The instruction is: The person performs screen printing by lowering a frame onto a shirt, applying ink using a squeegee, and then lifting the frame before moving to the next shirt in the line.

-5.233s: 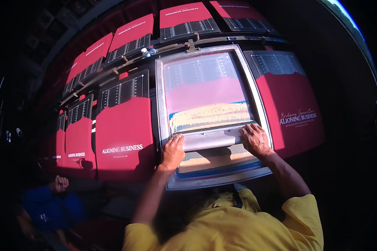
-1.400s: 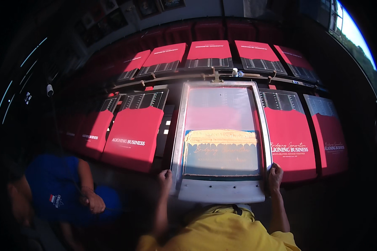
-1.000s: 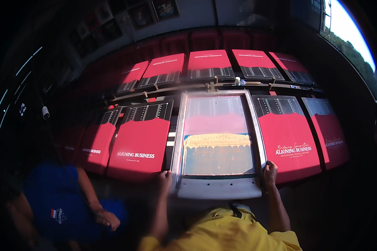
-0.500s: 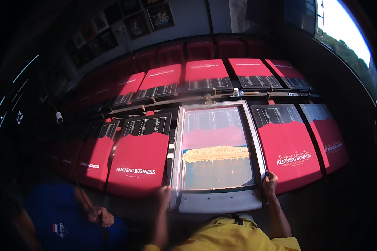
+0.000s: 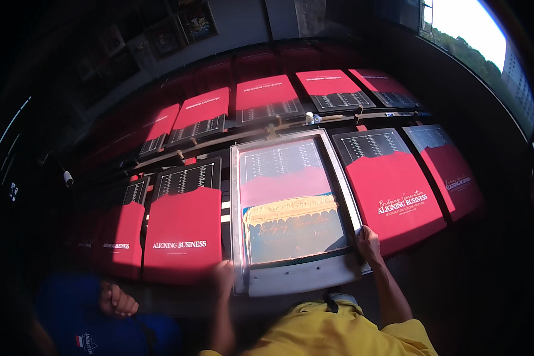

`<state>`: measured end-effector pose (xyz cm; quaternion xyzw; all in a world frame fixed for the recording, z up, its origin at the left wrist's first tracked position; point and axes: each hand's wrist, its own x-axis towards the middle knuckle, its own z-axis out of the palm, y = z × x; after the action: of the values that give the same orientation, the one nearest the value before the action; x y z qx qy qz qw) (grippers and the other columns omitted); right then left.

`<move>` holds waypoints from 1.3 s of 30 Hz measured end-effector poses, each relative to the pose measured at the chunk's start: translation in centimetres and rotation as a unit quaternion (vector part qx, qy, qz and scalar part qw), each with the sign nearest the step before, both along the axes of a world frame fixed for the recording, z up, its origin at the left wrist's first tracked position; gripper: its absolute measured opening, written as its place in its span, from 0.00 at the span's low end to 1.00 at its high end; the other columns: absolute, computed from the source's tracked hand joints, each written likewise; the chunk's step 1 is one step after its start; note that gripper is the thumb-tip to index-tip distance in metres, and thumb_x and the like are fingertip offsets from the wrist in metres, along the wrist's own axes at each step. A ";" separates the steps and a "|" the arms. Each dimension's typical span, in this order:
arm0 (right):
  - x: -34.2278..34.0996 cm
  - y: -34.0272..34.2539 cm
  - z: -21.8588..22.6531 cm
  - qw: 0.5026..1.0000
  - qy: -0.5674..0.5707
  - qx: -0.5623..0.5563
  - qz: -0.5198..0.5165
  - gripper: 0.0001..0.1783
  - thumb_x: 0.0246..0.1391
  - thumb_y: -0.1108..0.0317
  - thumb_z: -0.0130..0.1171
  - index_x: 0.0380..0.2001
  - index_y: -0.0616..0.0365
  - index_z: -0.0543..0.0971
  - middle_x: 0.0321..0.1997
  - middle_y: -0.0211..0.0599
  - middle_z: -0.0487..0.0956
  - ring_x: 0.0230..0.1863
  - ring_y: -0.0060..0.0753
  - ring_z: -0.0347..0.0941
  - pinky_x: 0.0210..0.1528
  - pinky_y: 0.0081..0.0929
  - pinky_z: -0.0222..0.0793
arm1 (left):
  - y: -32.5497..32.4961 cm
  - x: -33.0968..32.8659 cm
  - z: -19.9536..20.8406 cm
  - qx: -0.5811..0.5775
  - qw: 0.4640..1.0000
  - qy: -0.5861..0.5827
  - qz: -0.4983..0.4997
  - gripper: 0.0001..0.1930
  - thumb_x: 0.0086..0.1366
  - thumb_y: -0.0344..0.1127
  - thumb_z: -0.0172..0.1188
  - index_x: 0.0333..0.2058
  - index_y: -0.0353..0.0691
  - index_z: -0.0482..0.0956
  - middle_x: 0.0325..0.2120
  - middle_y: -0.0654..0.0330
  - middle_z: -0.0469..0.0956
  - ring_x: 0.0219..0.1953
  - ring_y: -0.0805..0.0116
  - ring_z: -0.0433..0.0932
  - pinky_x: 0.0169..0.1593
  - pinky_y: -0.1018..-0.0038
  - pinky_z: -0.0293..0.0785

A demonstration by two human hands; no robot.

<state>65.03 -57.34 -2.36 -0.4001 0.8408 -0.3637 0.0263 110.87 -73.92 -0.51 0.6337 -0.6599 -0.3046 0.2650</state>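
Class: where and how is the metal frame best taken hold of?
Probably by the near ends of the metal frame's side rails, one hand from each outer side: those rails are narrow and stand clear of the cream ink on the mesh. The right hand is at the right rail.

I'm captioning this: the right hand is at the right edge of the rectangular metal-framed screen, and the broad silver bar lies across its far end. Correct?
No: the head view shows the broad silver bar across the near end of the rectangular metal-framed screen. The right hand is as stated.
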 end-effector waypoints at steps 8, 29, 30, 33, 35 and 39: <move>11.1 3.6 7.2 0.864 0.148 0.110 0.468 0.25 0.55 0.63 0.58 0.57 0.54 0.73 0.65 0.36 0.70 0.64 0.43 0.65 0.62 0.44 0.64 | 8.5 -1.6 6.7 0.262 0.899 0.176 -0.304 0.17 0.72 0.42 0.53 0.40 0.34 0.83 0.31 0.62 0.84 0.26 0.80 0.77 0.24 0.82 0.67; 8.6 -9.4 7.3 0.883 0.269 0.120 0.365 0.19 0.50 0.65 0.57 0.47 0.54 0.76 0.45 0.36 0.77 0.53 0.38 0.71 0.52 0.37 0.66 | 15.9 -10.6 -3.0 0.469 0.775 0.379 -0.189 0.20 0.78 0.44 0.40 0.48 0.38 0.78 0.28 0.65 0.79 0.20 0.82 0.65 0.25 0.83 0.62; 8.3 -10.5 7.3 0.875 0.303 0.103 0.363 0.18 0.52 0.65 0.54 0.48 0.54 0.75 0.46 0.37 0.77 0.53 0.39 0.71 0.53 0.37 0.66 | 15.7 -10.7 -2.9 0.466 0.779 0.375 -0.189 0.21 0.79 0.45 0.38 0.48 0.38 0.78 0.27 0.65 0.78 0.20 0.82 0.66 0.26 0.83 0.63; 7.5 -13.0 6.0 0.869 0.312 0.105 0.369 0.18 0.54 0.66 0.50 0.49 0.53 0.74 0.47 0.36 0.75 0.54 0.38 0.70 0.55 0.38 0.65 | 15.6 -10.9 -1.6 0.478 0.785 0.361 -0.158 0.20 0.79 0.44 0.39 0.46 0.38 0.78 0.27 0.66 0.78 0.21 0.82 0.65 0.27 0.83 0.62; 7.2 -13.7 5.1 0.862 0.295 0.150 0.385 0.17 0.55 0.66 0.49 0.49 0.52 0.73 0.47 0.35 0.75 0.54 0.38 0.70 0.55 0.38 0.64 | 15.7 -11.1 -1.0 0.474 0.792 0.358 -0.144 0.19 0.79 0.44 0.39 0.44 0.38 0.78 0.27 0.66 0.77 0.21 0.82 0.64 0.27 0.83 0.61; 6.4 -15.8 4.8 0.857 0.317 0.131 0.384 0.17 0.57 0.66 0.46 0.50 0.51 0.70 0.45 0.34 0.74 0.53 0.37 0.70 0.56 0.38 0.64 | 16.0 -11.0 -2.6 0.459 0.771 0.412 -0.161 0.17 0.78 0.42 0.42 0.41 0.39 0.77 0.26 0.67 0.75 0.20 0.83 0.63 0.26 0.84 0.60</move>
<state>71.40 -73.10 2.40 -0.7776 0.6232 -0.0647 -0.0516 99.88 -57.95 -3.10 0.3783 -0.3619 -0.8411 0.1360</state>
